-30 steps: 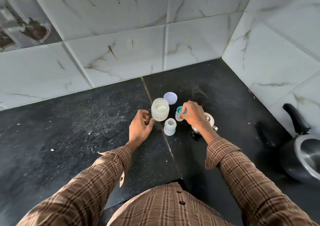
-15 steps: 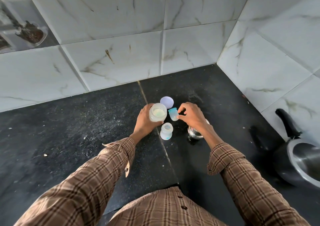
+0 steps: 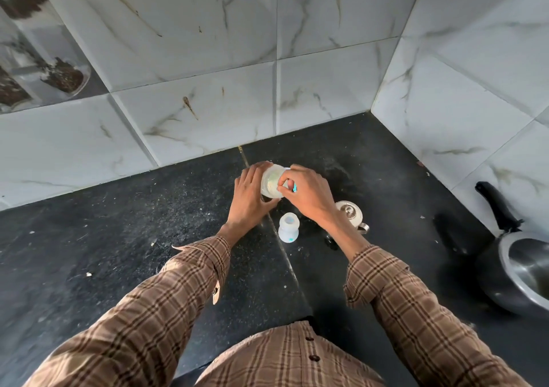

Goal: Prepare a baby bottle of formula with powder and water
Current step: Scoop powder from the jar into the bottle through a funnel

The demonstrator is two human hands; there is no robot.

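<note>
Seen from the head camera: gripping the frosted bottle (image 3: pixel 271 182) with the left hand (image 3: pixel 249 201), fingers wrapped round its left side and closed on it, on the dark bench (image 3: pixel 124 238) near the far wall. Reaching over the bottle mouth with the right hand (image 3: pixel 309 192), fingertips (image 3: pixel 282 187) pinched shut on a small teal piece (image 3: pixel 294 188), mostly hidden, probably the collar or a scoop; cannot tell which. Standing upright, long axis vertical, open mouth pointing up toward the camera, pale powder showing inside. Sitting just near of the bottle, a small white teat cap (image 3: pixel 288 227), untouched; to its right, partly behind the right wrist, a steel kettle (image 3: pixel 350 213); at the far right edge, a dark pot with a black handle (image 3: pixel 517 271). Judging the step as bringing the teal piece to the bottle mouth: best done by keeping the bottle pressed flat to the bench, centring the piece squarely over the rim, lowering it level and avoiding any tilt that could spill powder.
</note>
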